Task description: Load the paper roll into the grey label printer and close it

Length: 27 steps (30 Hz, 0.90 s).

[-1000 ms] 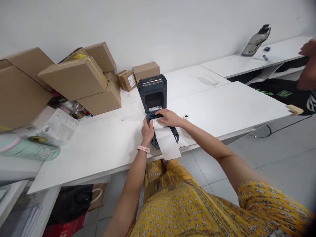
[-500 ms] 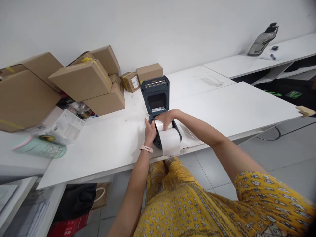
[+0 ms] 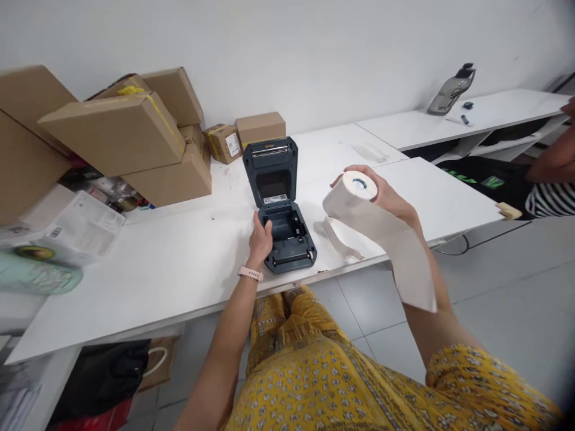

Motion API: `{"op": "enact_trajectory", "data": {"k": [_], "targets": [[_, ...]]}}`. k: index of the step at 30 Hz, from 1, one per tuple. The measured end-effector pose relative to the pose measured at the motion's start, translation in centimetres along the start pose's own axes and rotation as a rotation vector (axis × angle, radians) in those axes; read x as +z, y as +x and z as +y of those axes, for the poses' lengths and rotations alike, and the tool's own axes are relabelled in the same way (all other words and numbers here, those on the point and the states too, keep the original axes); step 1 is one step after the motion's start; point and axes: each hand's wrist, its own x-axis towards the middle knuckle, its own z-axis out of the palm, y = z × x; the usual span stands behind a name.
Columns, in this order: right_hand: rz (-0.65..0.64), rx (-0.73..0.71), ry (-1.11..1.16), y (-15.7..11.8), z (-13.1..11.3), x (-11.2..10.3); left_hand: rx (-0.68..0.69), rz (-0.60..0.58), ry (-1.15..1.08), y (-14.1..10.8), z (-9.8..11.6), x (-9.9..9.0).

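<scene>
A dark label printer [image 3: 291, 246] lies on the white table with its lid [image 3: 273, 173] raised and its inner bay uncovered. My left hand [image 3: 260, 240] rests against the printer's left side, thumb and fingers apart. To the right of the printer, my right hand [image 3: 381, 188] grips a white paper roll [image 3: 344, 194] above the table. The roll's core faces up, and a long loose strip hangs from it over my right forearm. A separate curled paper strip [image 3: 339, 241] lies on the table beside the printer.
Cardboard boxes [image 3: 117, 134] are stacked at the left, near a white box [image 3: 85, 230] and a mint bottle [image 3: 42, 274]. A grey bottle [image 3: 450, 91] stands on the back-right table [image 3: 404, 129]. Another person's arm [image 3: 554, 158] shows at the right edge.
The paper roll has come up out of the printer and moved right in my right hand. My left hand stays at the printer's side. The view has shifted, and another person's arm now shows.
</scene>
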Motion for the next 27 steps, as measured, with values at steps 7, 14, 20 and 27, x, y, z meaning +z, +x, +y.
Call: {"op": "enact_trajectory", "data": {"k": [7, 14, 20, 27], "targets": [[0.128, 0.022, -0.183, 6.0, 8.4, 2.8, -0.001, 0.009, -0.02, 0.0, 0.0, -0.1], [0.031, 0.252, -0.282, 8.4, 14.6, 5.1, -0.003, 0.004, 0.037, 0.0, 0.1, -0.2], [-0.035, 0.297, -0.202, 7.5, 15.7, 3.8, 0.025, 0.005, 0.012, 0.1, -0.2, -0.3], [-0.016, 0.316, 0.142, 2.2, 16.4, -1.2, 0.033, -0.013, 0.198, 0.1, -0.1, -0.1]]}}
